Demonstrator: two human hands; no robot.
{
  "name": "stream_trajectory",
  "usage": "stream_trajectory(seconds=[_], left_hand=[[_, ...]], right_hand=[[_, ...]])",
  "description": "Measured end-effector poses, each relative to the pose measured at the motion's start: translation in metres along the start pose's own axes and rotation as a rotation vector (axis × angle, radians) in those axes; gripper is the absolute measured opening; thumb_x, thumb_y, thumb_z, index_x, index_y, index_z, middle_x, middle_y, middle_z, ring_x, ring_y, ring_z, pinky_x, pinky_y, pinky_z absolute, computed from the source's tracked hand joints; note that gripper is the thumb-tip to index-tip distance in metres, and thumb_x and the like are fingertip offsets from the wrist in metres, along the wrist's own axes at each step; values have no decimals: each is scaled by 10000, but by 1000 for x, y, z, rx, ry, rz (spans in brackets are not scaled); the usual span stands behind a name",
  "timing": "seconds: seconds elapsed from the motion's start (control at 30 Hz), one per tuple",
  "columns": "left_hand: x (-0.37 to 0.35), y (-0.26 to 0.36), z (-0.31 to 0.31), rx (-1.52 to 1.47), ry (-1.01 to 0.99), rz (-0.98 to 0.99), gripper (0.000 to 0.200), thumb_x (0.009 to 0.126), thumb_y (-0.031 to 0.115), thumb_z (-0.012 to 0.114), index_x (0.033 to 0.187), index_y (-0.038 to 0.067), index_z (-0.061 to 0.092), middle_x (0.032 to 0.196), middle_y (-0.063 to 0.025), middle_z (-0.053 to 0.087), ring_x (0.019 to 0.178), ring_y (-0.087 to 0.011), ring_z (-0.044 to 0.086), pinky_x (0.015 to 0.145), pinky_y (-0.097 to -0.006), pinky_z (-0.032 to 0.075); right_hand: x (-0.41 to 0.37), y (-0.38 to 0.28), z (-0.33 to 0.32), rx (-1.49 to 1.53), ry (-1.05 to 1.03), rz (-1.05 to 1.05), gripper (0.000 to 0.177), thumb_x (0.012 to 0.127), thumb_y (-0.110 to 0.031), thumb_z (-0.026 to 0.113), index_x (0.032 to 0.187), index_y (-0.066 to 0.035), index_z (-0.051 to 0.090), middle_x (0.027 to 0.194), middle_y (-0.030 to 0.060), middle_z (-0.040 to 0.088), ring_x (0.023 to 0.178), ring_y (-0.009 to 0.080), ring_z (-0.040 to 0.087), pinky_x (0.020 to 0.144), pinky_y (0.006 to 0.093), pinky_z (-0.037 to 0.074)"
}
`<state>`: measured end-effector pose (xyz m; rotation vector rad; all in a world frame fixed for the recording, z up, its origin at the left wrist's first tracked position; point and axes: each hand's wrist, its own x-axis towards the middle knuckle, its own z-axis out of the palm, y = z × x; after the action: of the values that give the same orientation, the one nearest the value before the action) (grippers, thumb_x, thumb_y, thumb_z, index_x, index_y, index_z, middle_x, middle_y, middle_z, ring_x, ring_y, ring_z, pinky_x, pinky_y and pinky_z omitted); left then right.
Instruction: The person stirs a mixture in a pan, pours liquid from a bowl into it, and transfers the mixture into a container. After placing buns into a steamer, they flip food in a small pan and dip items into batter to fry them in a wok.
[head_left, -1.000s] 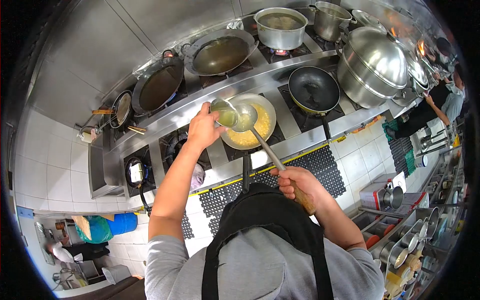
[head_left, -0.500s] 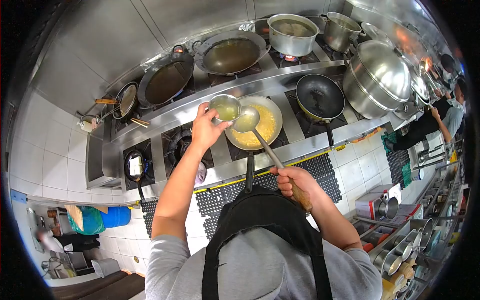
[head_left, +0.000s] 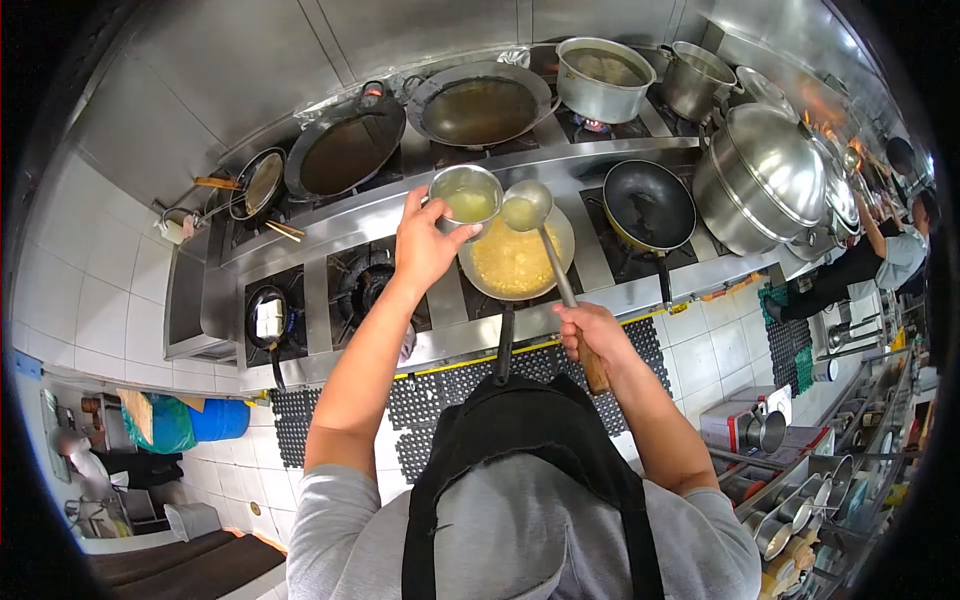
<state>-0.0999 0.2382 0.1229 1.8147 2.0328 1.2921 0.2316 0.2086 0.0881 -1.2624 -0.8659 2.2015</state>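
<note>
My left hand grips a small metal bowl of pale yellow-green liquid, tilted slightly above the stove. My right hand is closed around the wooden handle of a metal ladle. Some liquid shows in the ladle's cup, which hovers beside the bowl and over the far rim of a frying pan. That pan holds a yellow, lumpy mixture on the front burner, its black handle pointing toward me.
Behind stand two wide pans of dark liquid and an open pot. An empty black pan and a large lidded steamer are to the right. A small pan sits left. Two people are farther off.
The ladle has risen from over the mixture to the pan's far edge, its handle now steeper. My left hand and the bowl have shifted slightly right. The mixture looks more liquid and evenly spread.
</note>
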Motion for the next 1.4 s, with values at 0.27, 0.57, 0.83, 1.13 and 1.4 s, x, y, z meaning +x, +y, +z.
stream_trajectory(seconds=[0.27,0.57,0.83,1.13,1.4], left_hand=[[0,1,-9,14,20,62,444,738,254,984,940,-3,683,1478,-238,574,1248,-425,669,1007,-467,569],[-1,3,-16,-29,0,52,446,752,283,980,936,8,681,1497,-210,566,1256,-421,665,1012,-477,563],[-3,7,-24,-12,24,76,449,757,286,977,928,7,669,1475,-209,574,1229,-424,673,1000,-482,565],[-11,-4,-37,6,49,60,447,755,297,975,945,11,688,1484,-218,566,1232,-426,671,1006,-484,564],[-16,-9,-37,-25,44,3,468,735,291,993,913,18,658,1452,-239,592,1311,-437,624,1053,-481,538]], right_hand=[[-48,0,-7,-104,191,-36,235,1030,-214,674,1199,-54,644,740,-34,539,569,93,525,486,278,421],[-83,15,-3,93,62,92,278,1054,-165,608,1287,-13,619,753,-22,526,574,97,495,481,254,404],[-23,12,20,283,-67,165,263,1070,-184,612,1291,-41,624,731,-34,508,572,79,469,483,233,394],[-15,16,11,-99,131,-7,268,1051,-200,630,1258,-31,615,738,-26,512,581,112,501,506,292,421],[-41,20,11,-134,112,41,298,1035,-211,638,1265,-25,603,741,-31,511,584,112,514,503,286,416]])
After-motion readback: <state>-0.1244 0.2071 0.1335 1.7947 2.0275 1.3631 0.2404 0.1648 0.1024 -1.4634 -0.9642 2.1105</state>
